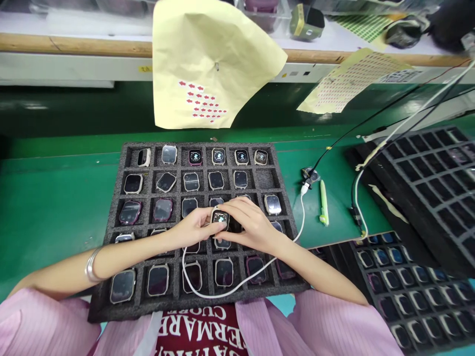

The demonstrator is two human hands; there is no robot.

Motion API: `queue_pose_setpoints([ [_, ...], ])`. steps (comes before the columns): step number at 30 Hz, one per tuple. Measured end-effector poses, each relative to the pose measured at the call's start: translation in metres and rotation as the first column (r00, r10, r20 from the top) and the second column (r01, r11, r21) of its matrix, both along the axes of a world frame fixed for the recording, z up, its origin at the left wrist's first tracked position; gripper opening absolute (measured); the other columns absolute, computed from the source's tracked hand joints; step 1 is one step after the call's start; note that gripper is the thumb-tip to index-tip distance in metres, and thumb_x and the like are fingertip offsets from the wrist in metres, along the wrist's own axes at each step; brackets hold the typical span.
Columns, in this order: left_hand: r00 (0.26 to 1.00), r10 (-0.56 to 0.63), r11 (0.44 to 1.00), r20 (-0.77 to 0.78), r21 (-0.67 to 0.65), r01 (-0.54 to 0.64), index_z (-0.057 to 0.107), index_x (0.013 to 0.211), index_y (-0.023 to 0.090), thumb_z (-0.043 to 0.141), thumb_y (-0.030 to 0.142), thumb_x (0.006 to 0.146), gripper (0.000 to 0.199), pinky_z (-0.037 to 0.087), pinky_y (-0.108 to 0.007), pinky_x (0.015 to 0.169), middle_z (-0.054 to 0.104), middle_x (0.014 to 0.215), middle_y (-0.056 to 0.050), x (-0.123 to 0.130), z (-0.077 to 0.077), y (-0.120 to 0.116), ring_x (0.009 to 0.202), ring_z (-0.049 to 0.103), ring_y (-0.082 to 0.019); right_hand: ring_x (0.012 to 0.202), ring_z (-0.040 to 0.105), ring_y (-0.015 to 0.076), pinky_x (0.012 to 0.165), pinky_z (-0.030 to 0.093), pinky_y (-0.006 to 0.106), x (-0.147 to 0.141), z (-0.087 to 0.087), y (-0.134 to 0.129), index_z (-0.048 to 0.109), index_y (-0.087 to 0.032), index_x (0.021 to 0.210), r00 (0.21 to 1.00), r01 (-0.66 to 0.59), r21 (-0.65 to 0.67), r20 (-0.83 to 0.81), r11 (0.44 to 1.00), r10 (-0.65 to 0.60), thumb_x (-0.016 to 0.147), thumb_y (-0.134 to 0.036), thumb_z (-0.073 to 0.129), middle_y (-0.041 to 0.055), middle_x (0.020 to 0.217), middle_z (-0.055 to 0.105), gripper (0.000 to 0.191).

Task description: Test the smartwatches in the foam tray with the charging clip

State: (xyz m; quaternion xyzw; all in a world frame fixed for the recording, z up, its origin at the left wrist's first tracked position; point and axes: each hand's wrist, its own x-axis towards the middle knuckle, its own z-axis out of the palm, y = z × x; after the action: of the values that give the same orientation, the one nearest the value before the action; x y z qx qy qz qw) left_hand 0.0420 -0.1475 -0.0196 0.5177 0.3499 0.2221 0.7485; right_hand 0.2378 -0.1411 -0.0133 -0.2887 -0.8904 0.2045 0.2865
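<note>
Between both hands is a small square smartwatch (220, 218) without a strap, its screen lit with a pale figure. My left hand (198, 226) grips its left side, with the thumb across the lower screen. From the right, my right hand (252, 222) closes on the watch's edge, fingers along its top. Both hands are over the middle of a black foam tray (174, 310), whose compartments hold more watches; some are hidden under my hands. A white cable (222, 295) loops from beneath my left hand across the tray; its near end is hidden.
The cable runs to a plug (305, 188) on the green table, beside a green pen-like tool (323, 202). More watch trays (411, 277) stand at the right. Yellow sheets (211, 64) with red arrow stickers hang from the shelf (92, 47) above.
</note>
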Motion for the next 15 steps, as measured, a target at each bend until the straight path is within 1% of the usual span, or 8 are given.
queue_pose_setpoints([
  [3,1.0,-0.008,1.0,-0.022,0.006,0.008,0.048,0.078,0.016,0.058,0.042,0.084,0.029,0.027,-0.02,0.041,0.04,0.049,0.009,0.0,-0.003,-0.001,0.042,0.033,-0.007,0.093,0.062,0.0264,0.084,0.049,0.044,-0.001,-0.002,-0.001,0.052,-0.012,0.119,1.0,0.001,-0.009,0.022,1.0,-0.001,0.081,-0.041,0.072,0.0131,0.102,0.065,0.051],
  [5,0.999,0.001,1.0,-0.048,0.027,0.0,0.049,0.08,0.016,0.058,0.042,0.085,0.028,0.032,-0.021,0.045,0.042,0.053,0.008,0.0,-0.005,-0.003,0.045,0.036,-0.008,0.093,0.062,0.0265,0.084,0.048,0.045,-0.002,0.0,-0.002,0.053,-0.013,0.118,0.999,0.003,-0.02,0.044,1.0,-0.002,0.082,-0.041,0.071,0.0127,0.102,0.065,0.049],
  [7,0.998,0.006,0.998,-0.059,0.068,-0.002,0.051,0.084,0.015,0.057,0.04,0.086,0.026,0.039,-0.023,0.054,0.049,0.062,0.005,0.001,-0.006,-0.003,0.054,0.044,-0.009,0.095,0.061,0.0266,0.085,0.048,0.045,-0.001,0.007,-0.001,0.055,-0.014,0.115,0.999,0.0,-0.039,0.052,0.999,0.002,0.083,-0.039,0.07,0.0123,0.104,0.065,0.044],
  [9,1.0,-0.009,0.995,-0.021,0.102,0.011,0.052,0.09,0.015,0.059,0.039,0.085,0.026,0.044,-0.024,0.065,0.055,0.075,0.001,0.0,-0.004,-0.002,0.069,0.051,-0.012,0.097,0.06,0.0259,0.085,0.048,0.043,0.006,0.017,0.006,0.057,-0.016,0.112,1.0,0.018,-0.074,0.005,0.997,-0.018,0.082,-0.037,0.07,0.0109,0.104,0.065,0.039],
  [10,1.0,-0.032,0.994,0.002,0.104,0.031,0.052,0.092,0.015,0.06,0.04,0.084,0.028,0.044,-0.024,0.067,0.056,0.079,0.0,-0.001,-0.002,-0.001,0.073,0.052,-0.013,0.097,0.06,0.0251,0.084,0.048,0.042,0.013,0.023,0.011,0.058,-0.017,0.111,0.998,0.048,-0.087,-0.037,0.995,-0.051,0.082,-0.036,0.07,0.0099,0.103,0.064,0.037],
  [11,0.998,-0.056,0.994,0.015,0.093,0.054,0.051,0.093,0.015,0.06,0.041,0.083,0.029,0.044,-0.023,0.065,0.056,0.08,-0.001,-0.002,0.001,0.0,0.073,0.051,-0.013,0.096,0.06,0.0244,0.084,0.049,0.041,0.021,0.028,0.018,0.058,-0.018,0.11,0.992,0.095,-0.092,-0.078,0.991,-0.103,0.081,-0.035,0.072,0.0088,0.103,0.064,0.037],
  [13,0.995,-0.098,0.995,-0.008,0.035,0.099,0.051,0.09,0.015,0.059,0.043,0.083,0.03,0.04,-0.021,0.054,0.055,0.078,-0.001,-0.006,0.007,0.002,0.065,0.048,-0.01,0.094,0.06,0.0242,0.083,0.049,0.04,0.043,0.032,0.036,0.06,-0.019,0.107,0.964,0.233,-0.062,-0.12,0.971,-0.239,0.079,-0.034,0.074,0.008,0.101,0.063,0.035],
  [15,0.991,-0.117,0.993,-0.066,-0.024,0.116,0.051,0.088,0.015,0.057,0.043,0.085,0.028,0.032,-0.019,0.045,0.057,0.078,-0.001,-0.012,0.011,0.004,0.057,0.043,-0.008,0.094,0.059,0.0264,0.083,0.049,0.042,0.067,0.029,0.052,0.063,-0.019,0.103,0.934,0.356,0.005,-0.046,0.934,-0.355,0.079,-0.037,0.074,0.0088,0.099,0.063,0.032],
])
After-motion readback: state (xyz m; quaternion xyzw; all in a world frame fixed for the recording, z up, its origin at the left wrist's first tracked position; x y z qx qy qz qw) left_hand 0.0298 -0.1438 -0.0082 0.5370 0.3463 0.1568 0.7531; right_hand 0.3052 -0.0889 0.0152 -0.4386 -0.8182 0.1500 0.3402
